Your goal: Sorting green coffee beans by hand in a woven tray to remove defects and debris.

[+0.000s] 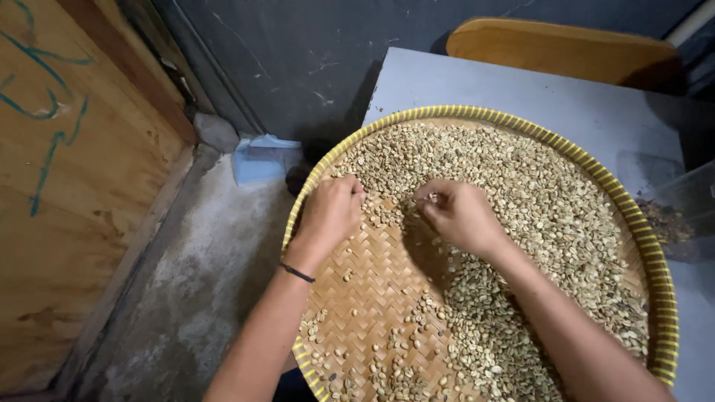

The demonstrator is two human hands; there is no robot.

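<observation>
At the far left we recorded a plywood panel [67, 186] with teal scrawl, then a bare concrete floor [201, 283] and a pale blue dustpan [261, 158] against the dark wall. A round woven bamboo tray [372, 298] with a yellow-banded rim sat on a grey table [521, 89], overhanging its left edge. Pale green-beige coffee beans [536, 193] covered the tray's far and right portions in a thick crescent; a bare woven patch lay at the near left, with scattered beans. The beans were small ovals lying at every heading, so we could assign no common long axis.

Our left hand [330, 212], a dark band at its wrist, rested at the edge of the heap, fingers curled inward and pressed together; whether it enclosed beans we could not tell. Our right hand [458, 216] lay just beside it, thumb and forefinger closed in a pinch at the beans; the item pinched was too small to identify. A wooden board [558, 48] stood behind the table, and a clear container [681, 208] holding dark scraps sat at the right.
</observation>
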